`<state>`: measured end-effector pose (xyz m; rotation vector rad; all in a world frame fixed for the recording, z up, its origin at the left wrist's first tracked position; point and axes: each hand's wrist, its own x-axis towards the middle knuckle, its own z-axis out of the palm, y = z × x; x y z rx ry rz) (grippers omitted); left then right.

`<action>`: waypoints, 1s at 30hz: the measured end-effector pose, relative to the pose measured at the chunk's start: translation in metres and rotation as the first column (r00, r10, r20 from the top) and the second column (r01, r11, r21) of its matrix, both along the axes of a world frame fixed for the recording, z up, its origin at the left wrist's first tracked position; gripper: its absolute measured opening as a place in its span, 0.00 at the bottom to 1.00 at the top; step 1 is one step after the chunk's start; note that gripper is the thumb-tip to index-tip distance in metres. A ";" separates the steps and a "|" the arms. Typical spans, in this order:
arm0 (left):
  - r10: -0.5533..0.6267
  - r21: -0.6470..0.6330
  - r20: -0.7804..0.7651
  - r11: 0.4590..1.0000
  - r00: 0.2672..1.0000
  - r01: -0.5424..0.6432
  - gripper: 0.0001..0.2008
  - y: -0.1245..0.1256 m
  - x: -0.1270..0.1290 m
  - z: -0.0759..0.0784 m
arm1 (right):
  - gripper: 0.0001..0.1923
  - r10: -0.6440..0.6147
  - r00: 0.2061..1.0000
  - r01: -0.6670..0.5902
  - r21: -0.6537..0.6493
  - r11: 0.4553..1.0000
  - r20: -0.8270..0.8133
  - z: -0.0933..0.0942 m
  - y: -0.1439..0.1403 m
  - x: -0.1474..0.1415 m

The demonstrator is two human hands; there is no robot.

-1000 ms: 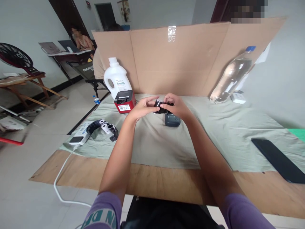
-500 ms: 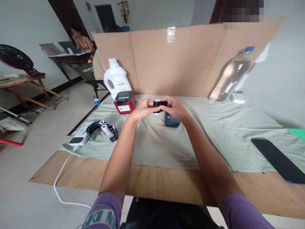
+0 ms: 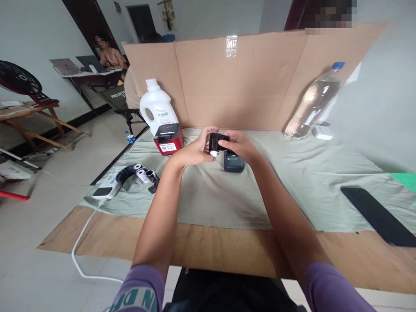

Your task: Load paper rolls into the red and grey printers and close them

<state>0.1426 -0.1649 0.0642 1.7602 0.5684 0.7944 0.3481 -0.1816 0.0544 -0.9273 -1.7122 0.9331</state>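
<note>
A small roll of black strip [image 3: 215, 142] with a white core is between my two hands, above the cloth. My left hand [image 3: 198, 149] spans it from the left, fingers over its top and thumb by the white core end below. My right hand [image 3: 238, 143] pinches the strip's loose end from the right, thumb in front. Just below and behind my right fingers sits a dark handheld device [image 3: 234, 162], its upper part partly hidden.
A white jug [image 3: 157, 106] and a red-and-black box [image 3: 169, 138] stand back left. Loose rolls and black strip [image 3: 141, 173] lie by a white device with a cable [image 3: 105, 190]. A phone [image 3: 377, 214] lies right; a large bottle [image 3: 316, 104] leans against the cardboard [image 3: 237, 86].
My left thumb has moved off the roll's front to below its core end, and the left fingers have spread. More of the roll's black face shows. My right hand keeps its pinch.
</note>
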 end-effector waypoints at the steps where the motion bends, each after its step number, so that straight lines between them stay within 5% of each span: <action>1: 0.014 0.035 0.001 0.999 1.000 -0.014 0.40 -0.001 0.001 0.002 | 0.16 0.003 1.000 -0.003 -0.002 1.000 -0.009 0.001 -0.001 0.000; 5: 0.069 0.187 -0.009 0.980 0.998 -0.066 0.30 -0.003 0.001 0.008 | 0.16 0.029 0.999 -0.030 -0.004 1.000 -0.041 0.004 -0.003 0.002; 9: 0.217 0.445 -0.070 0.880 0.974 -0.164 0.27 -0.001 -0.003 0.010 | 0.16 0.057 0.998 -0.058 -0.042 0.997 -0.023 0.003 -0.002 0.004; 11: 0.232 0.461 -0.060 0.869 0.971 -0.180 0.27 0.002 -0.004 0.009 | 0.16 0.087 0.995 -0.089 -0.057 0.994 -0.038 0.001 -0.001 0.005; 17: 0.190 0.276 0.075 0.940 0.979 -0.203 0.33 0.008 -0.001 -0.001 | 0.17 0.164 0.979 -0.175 -0.083 0.981 -0.123 -0.008 0.004 0.003; 23: 0.148 0.019 0.262 0.987 0.954 -0.159 0.33 0.017 0.006 -0.017 | 0.20 0.083 0.983 -0.083 0.005 0.997 -0.161 -0.011 0.005 -0.003; 30: 0.176 -0.293 0.478 0.956 0.860 -0.032 0.28 0.025 0.025 -0.053 | 0.22 0.061 0.997 -0.067 0.146 0.987 0.045 -0.003 -0.003 -0.002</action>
